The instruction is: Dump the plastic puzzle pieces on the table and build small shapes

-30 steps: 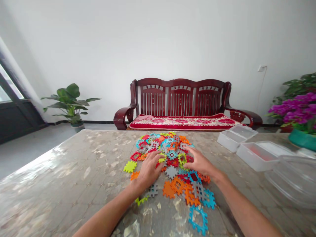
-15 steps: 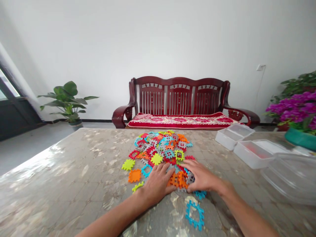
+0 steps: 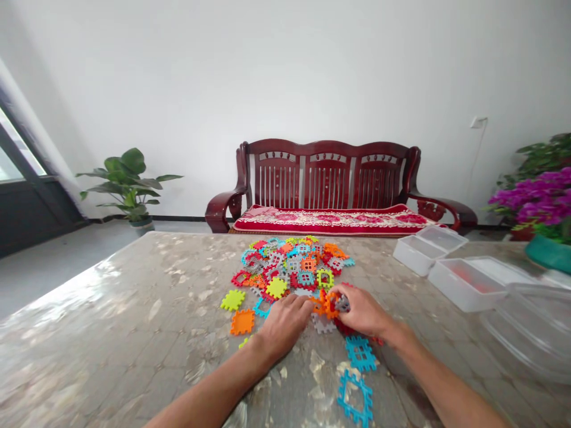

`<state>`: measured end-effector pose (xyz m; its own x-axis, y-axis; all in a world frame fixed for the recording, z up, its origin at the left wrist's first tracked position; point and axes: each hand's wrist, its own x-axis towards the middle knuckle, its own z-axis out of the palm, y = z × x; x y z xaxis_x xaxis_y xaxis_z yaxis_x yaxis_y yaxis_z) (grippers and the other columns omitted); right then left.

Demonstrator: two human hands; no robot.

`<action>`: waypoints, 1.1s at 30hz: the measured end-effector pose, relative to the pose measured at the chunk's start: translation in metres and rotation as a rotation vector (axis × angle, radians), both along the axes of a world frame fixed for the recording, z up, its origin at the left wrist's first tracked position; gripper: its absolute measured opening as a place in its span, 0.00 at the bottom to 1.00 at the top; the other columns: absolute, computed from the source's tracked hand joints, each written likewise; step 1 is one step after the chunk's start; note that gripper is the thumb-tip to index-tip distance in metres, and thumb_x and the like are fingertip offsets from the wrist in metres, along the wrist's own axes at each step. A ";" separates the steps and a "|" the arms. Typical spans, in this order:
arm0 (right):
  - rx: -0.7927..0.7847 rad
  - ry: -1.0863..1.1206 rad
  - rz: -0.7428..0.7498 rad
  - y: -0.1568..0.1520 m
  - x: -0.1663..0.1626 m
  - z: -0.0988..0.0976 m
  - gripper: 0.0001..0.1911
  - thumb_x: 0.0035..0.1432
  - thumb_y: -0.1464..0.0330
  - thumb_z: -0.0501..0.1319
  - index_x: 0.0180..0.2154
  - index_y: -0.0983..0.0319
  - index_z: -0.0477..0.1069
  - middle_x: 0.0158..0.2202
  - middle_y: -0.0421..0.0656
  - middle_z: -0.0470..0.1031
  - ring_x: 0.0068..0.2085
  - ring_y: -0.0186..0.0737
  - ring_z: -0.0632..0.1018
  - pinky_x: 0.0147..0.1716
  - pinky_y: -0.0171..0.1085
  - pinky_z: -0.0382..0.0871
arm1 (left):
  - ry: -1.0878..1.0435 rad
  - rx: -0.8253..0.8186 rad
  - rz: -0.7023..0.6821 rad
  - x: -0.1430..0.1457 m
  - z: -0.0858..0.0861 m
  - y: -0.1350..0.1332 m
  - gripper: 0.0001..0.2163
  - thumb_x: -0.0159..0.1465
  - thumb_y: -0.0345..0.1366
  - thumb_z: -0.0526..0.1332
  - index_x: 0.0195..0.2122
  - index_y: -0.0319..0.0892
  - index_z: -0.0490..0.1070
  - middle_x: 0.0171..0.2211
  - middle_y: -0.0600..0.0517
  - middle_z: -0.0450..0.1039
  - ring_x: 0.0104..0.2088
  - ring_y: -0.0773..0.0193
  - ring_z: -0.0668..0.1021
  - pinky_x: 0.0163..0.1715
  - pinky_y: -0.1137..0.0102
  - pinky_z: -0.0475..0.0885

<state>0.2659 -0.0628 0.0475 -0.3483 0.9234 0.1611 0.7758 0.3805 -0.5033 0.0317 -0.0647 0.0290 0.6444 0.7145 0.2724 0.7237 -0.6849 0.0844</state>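
Note:
A heap of flat, toothed plastic tiles (image 3: 292,267) in red, grey, orange, blue and green lies on the marbled table (image 3: 134,315). Both hands meet at the heap's near edge. My left hand (image 3: 285,324) is curled, fingertips touching an orange tile (image 3: 322,303). My right hand (image 3: 363,312) is closed round a small bunch of orange and grey tiles. A grey tile (image 3: 322,324) lies between the hands. Two blue tiles (image 3: 359,353) (image 3: 354,397) lie nearer to me. A lime tile (image 3: 234,300) and an orange one (image 3: 242,321) sit left of my left hand.
Clear plastic boxes (image 3: 464,282) and lids (image 3: 526,321) stand on the table at the right. A purple flowering plant in a green pot (image 3: 546,252) is at the far right. Beyond the table are a dark wooden bench (image 3: 330,190) and a leafy plant (image 3: 127,184).
Both hands swept a bunch of tiles toward me out of the heap, then drew together over it. More loose tiles now lie apart at the near side.

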 end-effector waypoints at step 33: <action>-0.294 -0.318 -0.062 -0.007 0.058 -0.004 0.52 0.27 0.66 0.74 0.59 0.60 0.66 0.56 0.52 0.67 0.58 0.59 0.68 0.57 0.50 0.63 | 0.093 -0.205 0.112 -0.022 0.016 -0.018 0.14 0.64 0.35 0.58 0.51 0.45 0.66 0.51 0.45 0.70 0.50 0.52 0.74 0.49 0.58 0.70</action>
<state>0.3243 -0.0694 0.0436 -0.2809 0.9346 -0.2184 0.9265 0.2046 -0.3159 0.0094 -0.0825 0.0455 0.5733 0.8173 0.0577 0.8056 -0.5752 0.1423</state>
